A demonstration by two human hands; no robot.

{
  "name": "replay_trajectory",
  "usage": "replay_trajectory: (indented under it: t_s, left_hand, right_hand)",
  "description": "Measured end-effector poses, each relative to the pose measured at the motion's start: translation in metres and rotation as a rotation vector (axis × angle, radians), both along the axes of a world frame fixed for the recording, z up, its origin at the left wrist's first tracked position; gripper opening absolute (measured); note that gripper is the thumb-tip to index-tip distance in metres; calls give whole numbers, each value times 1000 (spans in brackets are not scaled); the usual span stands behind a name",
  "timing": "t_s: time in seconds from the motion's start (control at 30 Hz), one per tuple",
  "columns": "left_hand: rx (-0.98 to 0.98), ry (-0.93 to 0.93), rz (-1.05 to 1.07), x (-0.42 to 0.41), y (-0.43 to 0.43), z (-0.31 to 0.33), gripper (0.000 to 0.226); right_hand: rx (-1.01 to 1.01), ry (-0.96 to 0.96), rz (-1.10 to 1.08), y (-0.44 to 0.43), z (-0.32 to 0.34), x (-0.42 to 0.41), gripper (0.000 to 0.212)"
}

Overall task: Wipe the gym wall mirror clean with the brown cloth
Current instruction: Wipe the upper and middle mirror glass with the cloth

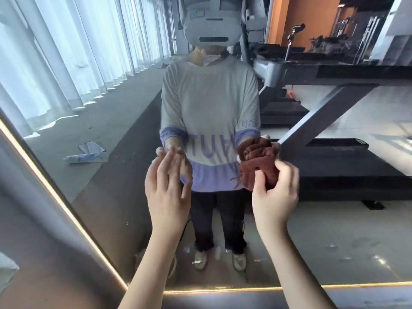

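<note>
- The mirror (pixel 116 121) fills most of the view; a lit strip (pixel 55 190) runs along its left edge and its near, bottom edge.
- The right hand (pixel 275 192) is raised in front of the glass, right of centre, its back to the camera.
- Its fingers and thumb are curled round the cloth (pixel 263 172) and grip it as a bunched wad.
- The cloth is brown, with loose threads hanging from its left side. It sits above the right hand's fingers, and its far end meets its own reflection, so it is at the glass or just off it; I cannot tell which.
- The left hand (pixel 166 188) is raised left of centre and holds nothing. Its fingers are straight and slightly apart, pointing up towards the glass.
- The left fingertips (pixel 172 153) come close to their reflection; I cannot tell whether they touch.
- The two hands are apart, with a gap between them.
- The glass reflects the person standing, wearing a headset (pixel 211 27).
- Also reflected: pale curtains (pixel 73 52) on the left and a dark gym machine (pixel 334 90) on the right.
</note>
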State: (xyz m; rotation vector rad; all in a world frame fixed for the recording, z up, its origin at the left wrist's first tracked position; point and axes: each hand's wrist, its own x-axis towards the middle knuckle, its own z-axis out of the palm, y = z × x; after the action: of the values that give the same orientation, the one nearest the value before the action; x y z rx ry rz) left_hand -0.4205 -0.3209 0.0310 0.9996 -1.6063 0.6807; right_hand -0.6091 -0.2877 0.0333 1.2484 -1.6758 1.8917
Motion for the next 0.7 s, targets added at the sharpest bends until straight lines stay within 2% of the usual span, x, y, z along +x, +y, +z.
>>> replay_trajectory:
  t_s: [0.07,0.2,0.23,0.33,0.4,0.47,0.53,0.6,0.7]
  left_hand:
    - [19,-54,-42,-14,2,0,44]
    - [118,-126,-49,-39,-3,-2,73]
    - [118,-113,-49,-43,-4,-2,76]
    - [86,-65,-46,-48,-8,-3,76]
    - [62,-58,-41,-49,-10,-5,73]
    - [52,-59,-39,-49,-12,-7,72]
    - [51,-70,-32,-50,-13,-7,69]
    - [56,-80,-27,-50,-13,-8,66]
    - [62,-84,-30,-49,-13,-7,62]
  right_hand:
    - [9,32,4,1,-8,2,28]
    - [28,305,49,3,-11,-7,26]
    - [22,291,12,2,-7,-15,25]
    - [-16,-19,-112,2,6,-42,25]
    - [-13,-113,-148,4,3,-44,25]
    - [15,-7,-78,5,-6,-32,26]
    - [42,203,2,6,-8,-18,28]
    - [32,333,32,3,7,-20,28]
    - [-19,296,-69,-1,24,-44,30]
